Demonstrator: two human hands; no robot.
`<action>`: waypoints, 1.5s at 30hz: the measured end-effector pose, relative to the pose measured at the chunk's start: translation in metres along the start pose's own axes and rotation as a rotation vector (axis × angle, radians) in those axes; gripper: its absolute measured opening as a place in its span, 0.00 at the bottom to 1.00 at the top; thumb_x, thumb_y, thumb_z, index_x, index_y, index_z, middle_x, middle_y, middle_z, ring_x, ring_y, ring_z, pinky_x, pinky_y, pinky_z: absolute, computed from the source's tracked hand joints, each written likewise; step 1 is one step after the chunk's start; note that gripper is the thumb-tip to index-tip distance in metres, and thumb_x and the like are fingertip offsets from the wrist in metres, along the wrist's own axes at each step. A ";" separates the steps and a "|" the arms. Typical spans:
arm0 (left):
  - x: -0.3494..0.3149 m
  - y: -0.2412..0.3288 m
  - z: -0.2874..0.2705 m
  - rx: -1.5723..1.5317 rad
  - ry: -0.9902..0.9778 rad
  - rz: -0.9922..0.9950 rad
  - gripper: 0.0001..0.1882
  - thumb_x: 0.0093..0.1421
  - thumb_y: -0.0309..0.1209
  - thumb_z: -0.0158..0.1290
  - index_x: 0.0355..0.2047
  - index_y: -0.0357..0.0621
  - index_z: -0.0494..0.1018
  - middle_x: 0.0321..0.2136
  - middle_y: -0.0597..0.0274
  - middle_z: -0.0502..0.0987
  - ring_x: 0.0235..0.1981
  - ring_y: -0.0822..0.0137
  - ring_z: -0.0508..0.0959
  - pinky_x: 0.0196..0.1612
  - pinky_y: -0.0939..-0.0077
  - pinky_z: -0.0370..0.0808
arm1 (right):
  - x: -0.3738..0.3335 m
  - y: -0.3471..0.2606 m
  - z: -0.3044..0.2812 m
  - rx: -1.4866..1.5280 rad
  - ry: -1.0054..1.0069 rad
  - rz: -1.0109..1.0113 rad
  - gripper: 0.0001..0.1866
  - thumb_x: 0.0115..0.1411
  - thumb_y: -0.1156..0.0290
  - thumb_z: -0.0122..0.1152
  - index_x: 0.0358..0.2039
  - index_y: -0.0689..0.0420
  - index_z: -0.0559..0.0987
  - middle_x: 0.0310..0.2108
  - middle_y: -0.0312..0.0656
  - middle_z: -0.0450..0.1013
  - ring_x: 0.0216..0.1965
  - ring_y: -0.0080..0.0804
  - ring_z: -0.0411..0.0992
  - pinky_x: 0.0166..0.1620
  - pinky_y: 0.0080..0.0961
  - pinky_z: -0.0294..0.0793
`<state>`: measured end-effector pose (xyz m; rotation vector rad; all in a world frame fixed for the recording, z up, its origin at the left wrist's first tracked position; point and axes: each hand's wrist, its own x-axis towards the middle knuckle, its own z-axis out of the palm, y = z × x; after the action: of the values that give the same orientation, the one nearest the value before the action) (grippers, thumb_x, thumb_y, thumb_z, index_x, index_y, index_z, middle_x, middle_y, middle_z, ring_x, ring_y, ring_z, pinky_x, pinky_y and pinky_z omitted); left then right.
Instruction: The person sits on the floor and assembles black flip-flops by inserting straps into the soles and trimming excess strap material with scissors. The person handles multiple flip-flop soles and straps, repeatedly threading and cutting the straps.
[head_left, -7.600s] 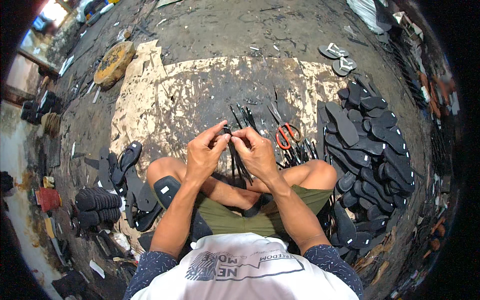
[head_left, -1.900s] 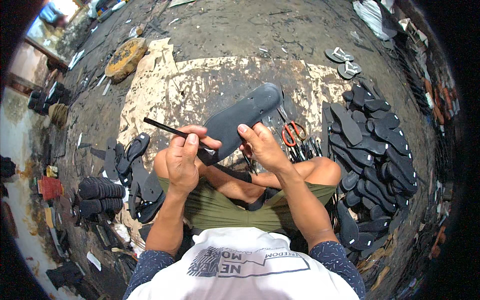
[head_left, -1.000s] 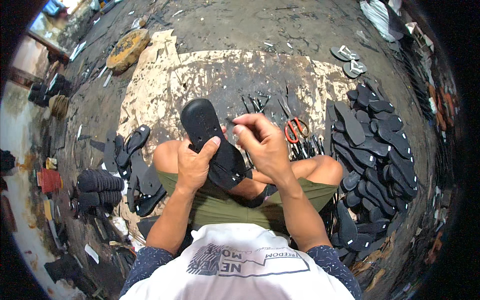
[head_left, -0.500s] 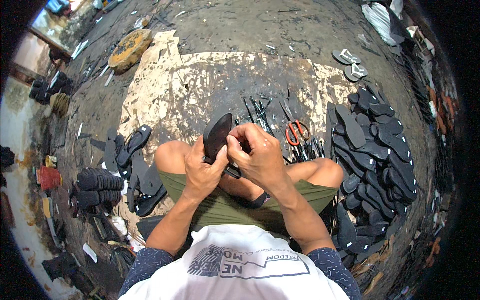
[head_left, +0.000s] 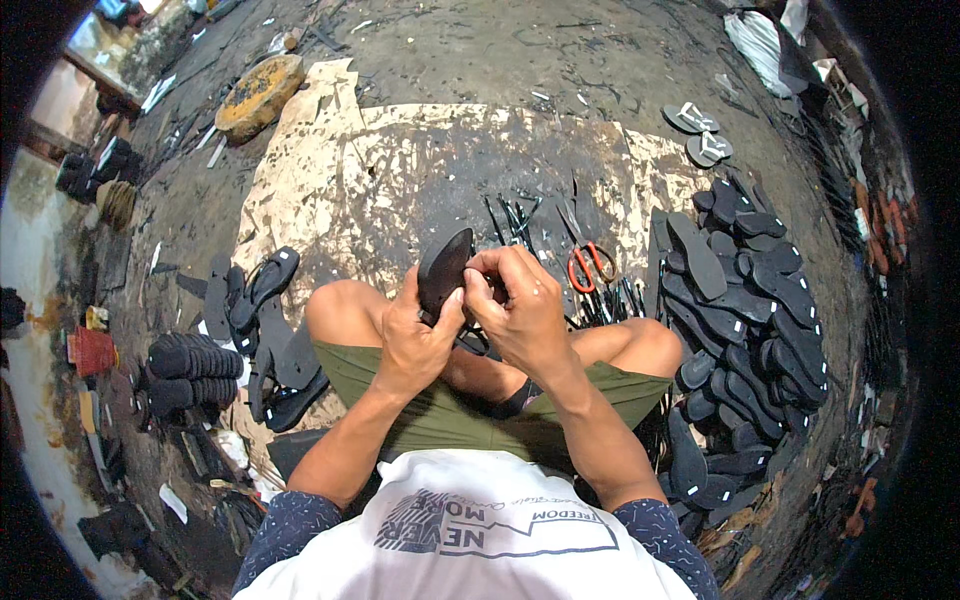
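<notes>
My left hand (head_left: 417, 332) is wrapped round a black sandal (head_left: 446, 271), its toe end tilted up and its smooth underside facing right. The left thumb presses on the sole's edge. Close against that sole, my right hand (head_left: 520, 302) is closed in a pinch; what lies between its fingertips is hidden. A thin black strap (head_left: 472, 343) loops out below the sandal, between the two hands. Just beyond my right hand, orange-handled scissors (head_left: 590, 265) lie on the ground among black strips (head_left: 515, 218).
A large pile of black sandals (head_left: 750, 310) lies to my right. More sandals (head_left: 268, 290) and stacked black soles (head_left: 195, 370) are on my left. Ahead is a stained cardboard sheet (head_left: 430, 125) with a round wooden block (head_left: 260, 98). Finished-looking flip-flops (head_left: 700, 130) rest at far right.
The sandal and both hands have shifted slightly right. My right fingertips have moved from the sole's face toward its edge and are curled more tightly.
</notes>
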<state>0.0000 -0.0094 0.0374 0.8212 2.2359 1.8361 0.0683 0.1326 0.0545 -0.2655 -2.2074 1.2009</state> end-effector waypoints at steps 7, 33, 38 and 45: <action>-0.002 -0.015 0.009 0.125 0.030 0.124 0.20 0.65 0.26 0.58 0.56 0.35 0.71 0.29 0.57 0.82 0.27 0.71 0.81 0.31 0.72 0.79 | 0.001 0.007 0.008 0.004 0.024 0.028 0.06 0.60 0.75 0.67 0.36 0.61 0.79 0.32 0.49 0.79 0.31 0.47 0.79 0.33 0.38 0.79; -0.001 -0.028 0.005 -0.077 -0.136 -0.033 0.36 0.65 0.19 0.51 0.71 0.38 0.51 0.51 0.46 0.77 0.48 0.57 0.81 0.52 0.66 0.78 | -0.009 0.013 0.003 0.084 -0.034 0.156 0.10 0.61 0.70 0.71 0.39 0.61 0.81 0.40 0.46 0.79 0.40 0.33 0.79 0.44 0.29 0.79; 0.011 -0.030 0.000 -0.049 -0.319 0.106 0.53 0.60 0.18 0.56 0.76 0.42 0.32 0.67 0.46 0.59 0.61 0.57 0.71 0.62 0.64 0.73 | -0.012 0.012 -0.006 0.020 -0.366 0.076 0.12 0.62 0.63 0.67 0.40 0.57 0.82 0.40 0.47 0.75 0.48 0.43 0.71 0.54 0.41 0.69; 0.010 -0.015 -0.016 -0.424 -0.324 -0.373 0.33 0.67 0.18 0.51 0.71 0.32 0.55 0.57 0.54 0.75 0.56 0.68 0.76 0.57 0.75 0.75 | -0.010 0.014 -0.004 0.500 -0.138 0.500 0.07 0.66 0.71 0.66 0.39 0.61 0.79 0.33 0.40 0.80 0.34 0.20 0.78 0.37 0.23 0.78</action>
<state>-0.0201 -0.0202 0.0295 0.5312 1.5934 1.7515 0.0776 0.1388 0.0407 -0.5566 -1.9187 2.0465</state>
